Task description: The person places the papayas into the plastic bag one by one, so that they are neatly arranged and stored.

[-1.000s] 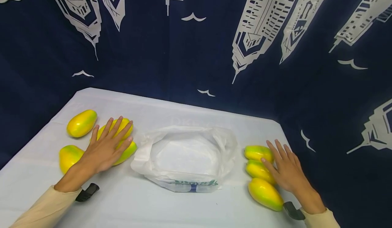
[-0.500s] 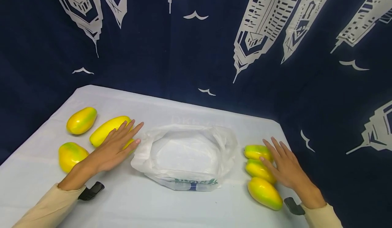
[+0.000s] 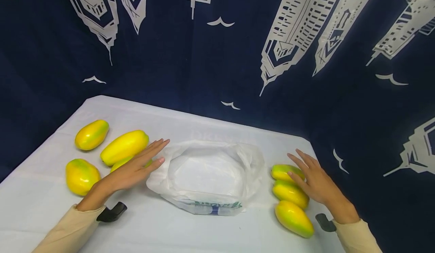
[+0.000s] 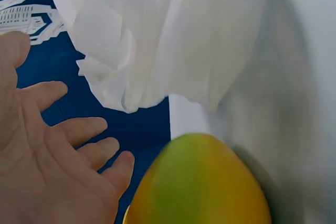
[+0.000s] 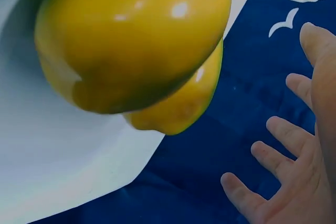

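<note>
A white translucent plastic bag [image 3: 183,203] stands with its mouth spread wide at mid-table. My left hand [image 3: 134,172] hovers beside its left rim, fingers straight, holding nothing. Under that hand lies a partly covered yellow-green mango [image 3: 119,165]; a long yellow mango [image 3: 125,147] is just behind it. Two more mangoes, a far one [image 3: 91,135] and a near one [image 3: 81,177], lie farther left. My right hand [image 3: 319,187], fingers extended and slightly spread, is over the right edge of a column of three: a far mango [image 3: 282,171], a middle mango [image 3: 290,193] and a near mango [image 3: 293,218].
A white cloth covers the table [image 3: 251,230]. Behind it and to the right hangs a dark blue curtain [image 3: 190,64] printed with pale buildings and birds. Black wrist cameras are strapped on, a left one [image 3: 112,212] and a right one [image 3: 325,222].
My left hand has moved right, off the long mango and towards the bag, turning onto its side. My right hand has tilted and shifted slightly left. The mangoes and bag stay in place.
</note>
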`<state>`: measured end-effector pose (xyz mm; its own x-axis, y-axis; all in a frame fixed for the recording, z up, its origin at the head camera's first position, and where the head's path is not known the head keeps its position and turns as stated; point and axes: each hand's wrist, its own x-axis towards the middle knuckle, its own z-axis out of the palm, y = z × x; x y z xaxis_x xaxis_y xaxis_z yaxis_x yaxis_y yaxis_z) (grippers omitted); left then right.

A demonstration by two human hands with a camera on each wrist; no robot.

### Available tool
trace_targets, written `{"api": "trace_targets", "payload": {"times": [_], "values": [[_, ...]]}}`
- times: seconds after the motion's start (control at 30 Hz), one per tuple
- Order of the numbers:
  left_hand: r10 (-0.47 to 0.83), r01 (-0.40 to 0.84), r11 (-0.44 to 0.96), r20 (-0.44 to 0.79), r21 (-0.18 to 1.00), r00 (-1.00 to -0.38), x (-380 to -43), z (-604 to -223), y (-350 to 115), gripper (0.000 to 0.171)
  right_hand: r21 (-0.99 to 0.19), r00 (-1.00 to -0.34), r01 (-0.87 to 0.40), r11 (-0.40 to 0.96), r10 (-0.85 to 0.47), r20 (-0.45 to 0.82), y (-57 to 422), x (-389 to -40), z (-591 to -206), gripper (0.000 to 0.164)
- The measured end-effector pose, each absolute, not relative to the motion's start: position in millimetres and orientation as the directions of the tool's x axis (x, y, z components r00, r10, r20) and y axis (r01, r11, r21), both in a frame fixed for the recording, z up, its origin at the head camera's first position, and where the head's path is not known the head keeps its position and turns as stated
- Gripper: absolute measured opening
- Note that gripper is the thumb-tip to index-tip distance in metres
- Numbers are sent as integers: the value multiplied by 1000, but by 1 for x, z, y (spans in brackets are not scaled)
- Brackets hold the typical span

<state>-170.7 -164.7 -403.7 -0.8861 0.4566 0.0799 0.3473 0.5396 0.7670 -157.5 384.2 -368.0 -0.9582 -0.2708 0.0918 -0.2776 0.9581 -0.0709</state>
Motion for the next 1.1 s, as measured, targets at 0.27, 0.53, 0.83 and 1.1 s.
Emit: {"api": "trace_targets", "payload": {"times": [0.27,0.53,0.83,1.1], "values": [[485,348,442,107,827,-868,-173,-408,-157,63,-168,-953,-303,938,-300,41,396,-171,-375,53],[496,342,378,123,861,-859,-176,-415,-156,61,-375,-935,-324,868,-354,-12,411,-189,-387,41],[478,310,363,110,879,-872,-179,-422,-153,62,-489,-950,-170,856,-274,-148,422,-195,-389,45],[483,303,349,106,887,-869,-180,-427,-154,62,-519,-949,-154,841,-271,-158,420,-196,-389,42]]}}
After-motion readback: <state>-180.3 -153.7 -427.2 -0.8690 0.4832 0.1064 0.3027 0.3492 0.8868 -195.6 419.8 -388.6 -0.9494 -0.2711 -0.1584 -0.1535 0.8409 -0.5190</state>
